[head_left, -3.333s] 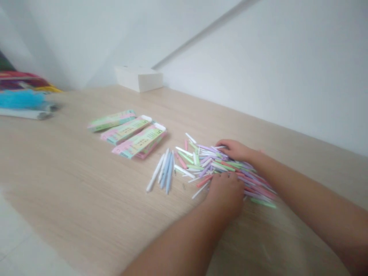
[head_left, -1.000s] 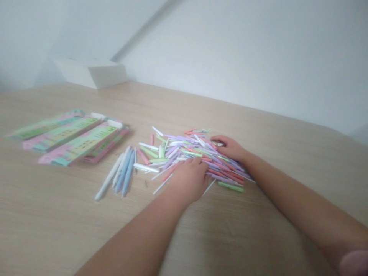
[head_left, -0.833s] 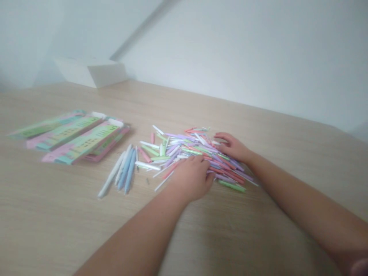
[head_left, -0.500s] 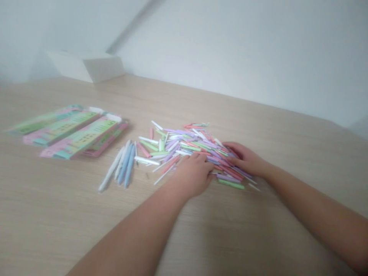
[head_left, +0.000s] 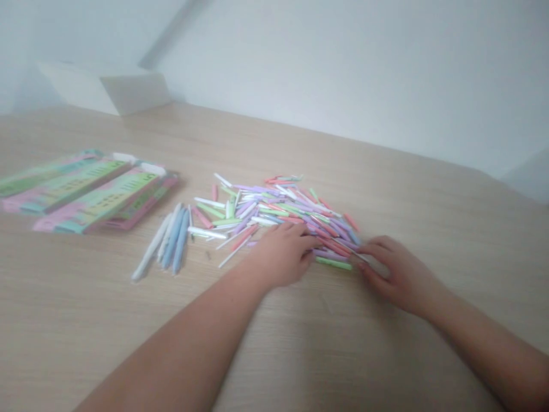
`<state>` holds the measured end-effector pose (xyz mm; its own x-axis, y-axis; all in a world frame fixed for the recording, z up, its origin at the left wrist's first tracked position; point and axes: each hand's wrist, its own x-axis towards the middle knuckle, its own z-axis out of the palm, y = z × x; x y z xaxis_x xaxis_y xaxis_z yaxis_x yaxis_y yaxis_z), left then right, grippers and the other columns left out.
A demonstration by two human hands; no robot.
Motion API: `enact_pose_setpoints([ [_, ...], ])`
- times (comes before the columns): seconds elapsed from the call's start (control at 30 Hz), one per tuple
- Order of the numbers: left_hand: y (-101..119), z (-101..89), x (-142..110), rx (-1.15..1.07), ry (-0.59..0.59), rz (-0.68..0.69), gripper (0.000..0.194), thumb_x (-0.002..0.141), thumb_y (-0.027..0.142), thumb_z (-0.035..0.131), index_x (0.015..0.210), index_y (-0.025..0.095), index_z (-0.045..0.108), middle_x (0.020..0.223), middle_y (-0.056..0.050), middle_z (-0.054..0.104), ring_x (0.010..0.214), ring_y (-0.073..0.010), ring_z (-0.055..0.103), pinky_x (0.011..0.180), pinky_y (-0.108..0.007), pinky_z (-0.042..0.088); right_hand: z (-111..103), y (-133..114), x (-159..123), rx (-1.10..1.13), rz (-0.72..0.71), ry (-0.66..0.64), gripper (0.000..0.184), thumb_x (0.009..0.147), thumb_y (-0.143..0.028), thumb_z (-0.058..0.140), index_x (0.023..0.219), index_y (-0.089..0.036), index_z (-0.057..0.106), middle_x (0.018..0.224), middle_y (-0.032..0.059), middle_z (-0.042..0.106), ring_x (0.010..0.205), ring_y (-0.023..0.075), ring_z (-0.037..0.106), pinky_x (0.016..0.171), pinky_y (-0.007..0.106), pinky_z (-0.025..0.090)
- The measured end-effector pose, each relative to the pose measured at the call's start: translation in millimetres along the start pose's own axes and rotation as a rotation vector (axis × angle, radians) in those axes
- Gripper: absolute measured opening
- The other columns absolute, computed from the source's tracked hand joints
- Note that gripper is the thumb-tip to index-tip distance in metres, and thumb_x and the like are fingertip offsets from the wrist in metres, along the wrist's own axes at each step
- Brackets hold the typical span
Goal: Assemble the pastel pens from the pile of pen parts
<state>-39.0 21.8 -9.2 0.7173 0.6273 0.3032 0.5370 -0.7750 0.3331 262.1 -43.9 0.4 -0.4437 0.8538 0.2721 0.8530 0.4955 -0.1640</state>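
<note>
A loose pile of slim pastel pen parts (head_left: 274, 209), with purple, green, coral and white tubes and thin white sticks, lies on the table. My left hand (head_left: 285, 252) rests against its near edge, fingers bent loosely over the pieces and their tips partly hidden. At the pile's right end is my right hand (head_left: 392, 274), thumb and forefinger apart, touching the end of a thin pale stick (head_left: 360, 257). Left of the pile, several white and blue pens (head_left: 171, 240) lie side by side.
Several flat pastel pink-and-green packets (head_left: 98, 200) lie overlapping at the left. Behind them a white box (head_left: 107, 88) stands near the pale wall (head_left: 343, 74). Everything rests on a light wood-grain table (head_left: 274, 343).
My right hand has drawn back from the pile toward me and to the right. Stray sticks at the right end now lie closer in. The view has shifted slightly, while my left hand stays at the pile.
</note>
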Motion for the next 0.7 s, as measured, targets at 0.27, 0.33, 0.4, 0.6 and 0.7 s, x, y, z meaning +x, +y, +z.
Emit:
enact_pose_setpoints([
  [0.27, 7, 8.6, 3, -0.05, -0.058, 0.101, 0.032, 0.095, 0.036, 0.059, 0.125, 0.031, 0.068, 0.138, -0.001, 0.063, 0.136, -0.0272, 0.049, 0.117, -0.046, 0.039, 12, 8, -22, 0.063, 0.168, -0.069, 0.022, 0.1, -0.034, 0.054, 0.108, -0.023, 0.07, 0.1, 0.0097, 0.068, 0.091, 0.0251, 0.066, 0.079, 0.041, 0.056],
  [0.33, 7, 8.9, 4, -0.057, -0.045, 0.107, 0.027, 0.095, 0.031, 0.057, 0.119, 0.028, 0.07, 0.134, -0.001, 0.065, 0.131, -0.0262, 0.052, 0.115, -0.044, 0.04, 15, 10, -22, 0.083, 0.174, -0.056, 0.022, 0.1, -0.035, 0.054, 0.108, -0.023, 0.071, 0.1, 0.0089, 0.069, 0.091, 0.025, 0.066, 0.079, 0.041, 0.056],
  [0.4, 7, 8.3, 3, -0.063, -0.029, 0.112, 0.023, 0.092, 0.026, 0.057, 0.111, 0.025, 0.07, 0.126, -0.002, 0.068, 0.125, -0.0252, 0.056, 0.112, -0.043, 0.043, 14, 12, -22, 0.111, 0.173, -0.067, 0.022, 0.1, -0.037, 0.056, 0.111, -0.025, 0.07, 0.1, 0.0081, 0.07, 0.091, 0.0247, 0.067, 0.079, 0.041, 0.056],
  [0.6, 11, 5.8, -1, -0.063, -0.023, 0.073, 0.027, 0.079, 0.024, 0.063, 0.105, 0.021, 0.067, 0.117, -0.006, 0.069, 0.117, -0.0264, 0.059, 0.106, -0.043, 0.047, 4, 31, -31, 0.011, 0.188, 0.123, 0.032, 0.1, -0.045, 0.055, 0.122, -0.024, 0.064, 0.119, 0.014, 0.067, 0.11, 0.0317, 0.065, 0.095, 0.051, 0.054],
  [0.7, 14, 5.8, -3, -0.08, -0.03, 0.098, 0.049, 0.083, 0.03, 0.063, 0.132, 0.025, 0.062, 0.138, -0.005, 0.063, 0.133, -0.0278, 0.052, 0.116, -0.045, 0.039, 9, 43, -39, -0.066, 0.178, 0.016, 0.072, 0.096, -0.056, 0.057, 0.156, -0.021, 0.037, 0.156, 0.0205, 0.044, 0.143, 0.04, 0.044, 0.114, 0.062, 0.04],
])
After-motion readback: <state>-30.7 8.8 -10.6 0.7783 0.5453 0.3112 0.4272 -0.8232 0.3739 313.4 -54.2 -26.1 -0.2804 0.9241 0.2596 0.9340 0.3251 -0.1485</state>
